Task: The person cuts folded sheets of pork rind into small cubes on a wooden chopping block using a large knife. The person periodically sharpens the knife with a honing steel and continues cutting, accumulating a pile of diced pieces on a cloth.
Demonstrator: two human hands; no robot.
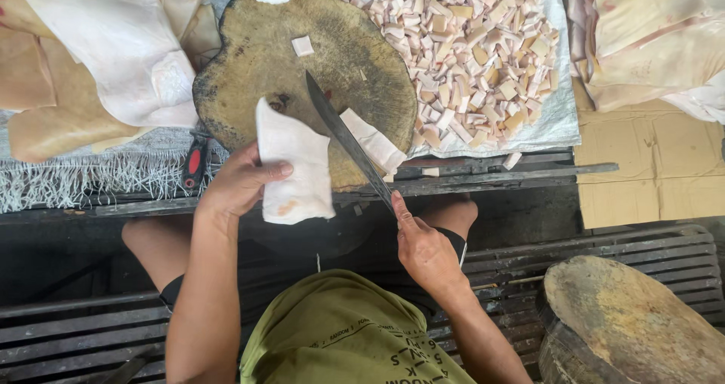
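My left hand holds up a pale slab of pork skin over the near edge of a round wooden chopping block. My right hand grips the handle of a long dark knife, whose blade points up and left across the block. A cut strip of skin lies on the block just right of the blade. One small square piece rests near the block's middle.
A heap of small cut skin cubes lies on a woven sack to the right. Large skin sheets lie at left and others at upper right. Cardboard, a red-handled tool and a second wooden block are nearby.
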